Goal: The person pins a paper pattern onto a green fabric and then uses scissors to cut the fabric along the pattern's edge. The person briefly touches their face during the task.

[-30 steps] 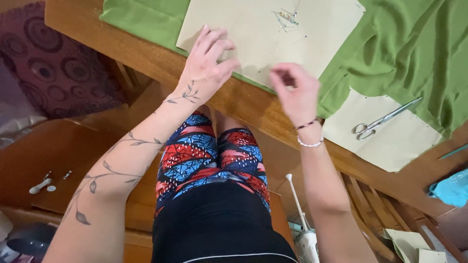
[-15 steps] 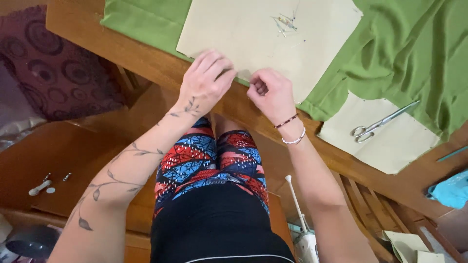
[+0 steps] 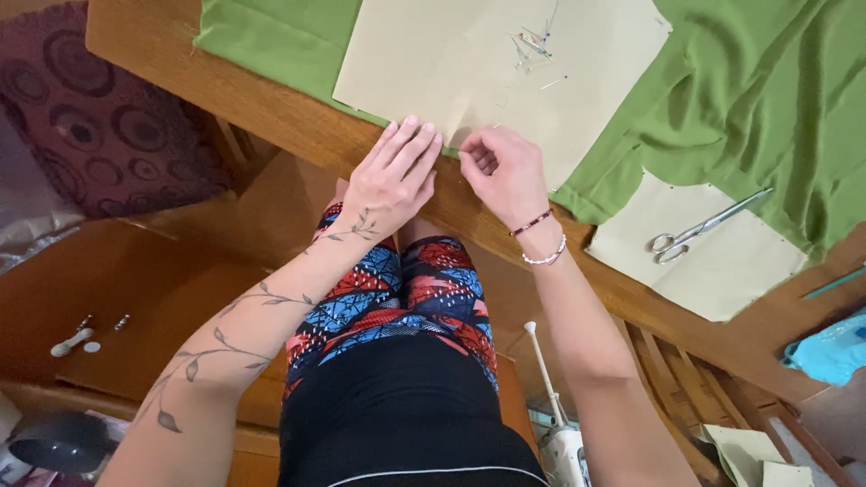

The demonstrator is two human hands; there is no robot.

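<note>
Beige paper pattern (image 3: 469,63) on green fabric (image 3: 749,81): left hand (image 3: 392,176) flat on it, right hand (image 3: 505,171) pinching its edge.

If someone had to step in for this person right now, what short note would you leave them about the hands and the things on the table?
Left hand: flat, fingers spread, pressing the near edge of the beige paper pattern onto the green fabric.
Right hand: fingers curled and pinched at the same edge, right beside the left; whether it holds a pin is too small to tell.
Things: a small heap of pins lies on the pattern, farther up. Scissors rest on a second paper piece to the right, on the wooden table.
Done: pattern laid over the fabric.
Left: fabric is uncut; scissors untouched.
</note>
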